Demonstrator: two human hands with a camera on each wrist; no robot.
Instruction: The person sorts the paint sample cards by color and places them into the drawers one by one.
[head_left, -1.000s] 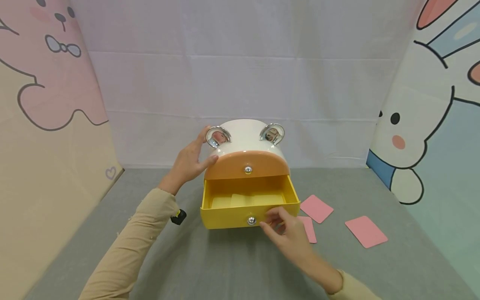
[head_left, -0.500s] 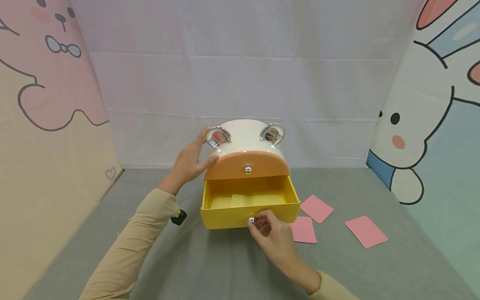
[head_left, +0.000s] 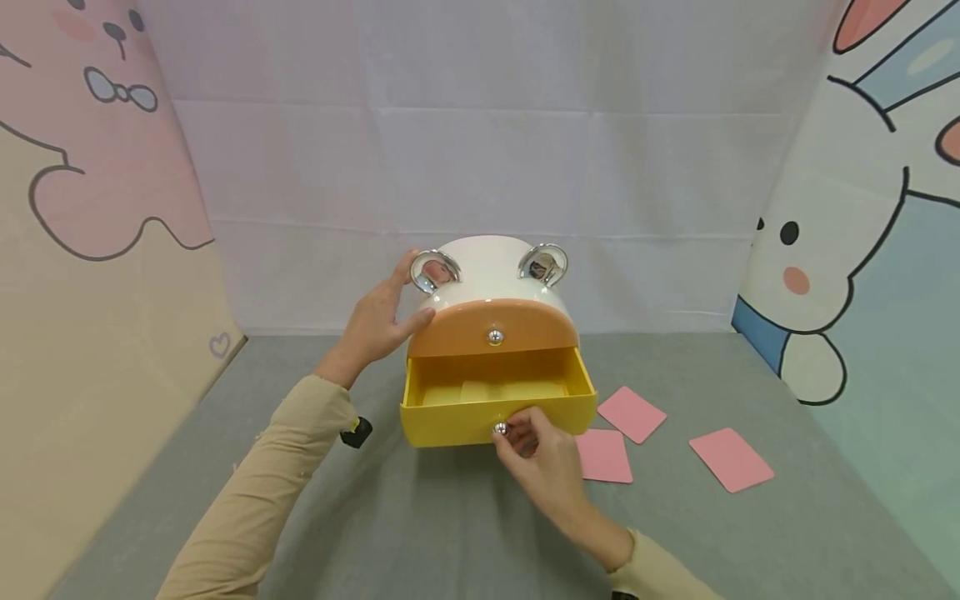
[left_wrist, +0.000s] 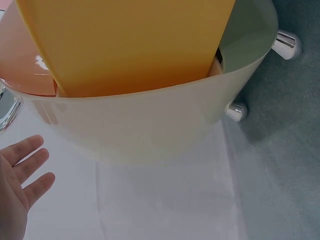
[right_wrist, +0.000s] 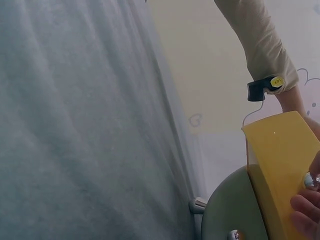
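A white cabinet (head_left: 487, 260) with silver ears stands on the grey table. Its orange upper drawer (head_left: 457, 330) is closed, while the yellow lower drawer (head_left: 442, 427) is pulled out. The left hand (head_left: 377, 325) rests against the cabinet's left side by the ear, fingers spread; in the left wrist view, that hand (left_wrist: 17, 180) has its fingers extended. At the yellow drawer's front, the right hand (head_left: 551, 471) pinches the silver knob (head_left: 500, 429) with thumb and fingers. The right wrist view shows the right hand (right_wrist: 309, 205) at this knob (right_wrist: 311, 181), partly cut off.
Pink cards lie right of the cabinet: one (head_left: 632, 414) close to it, another (head_left: 604, 457) partly behind the right hand, a third (head_left: 732, 460) farther right. A white cloth (head_left: 480, 167) hangs behind, with cartoon-printed panels on both sides.
The right hand has moved left from beside the knob and taken hold of it. The yellow drawer has slid slightly inward. The left hand stays in place on the cabinet.
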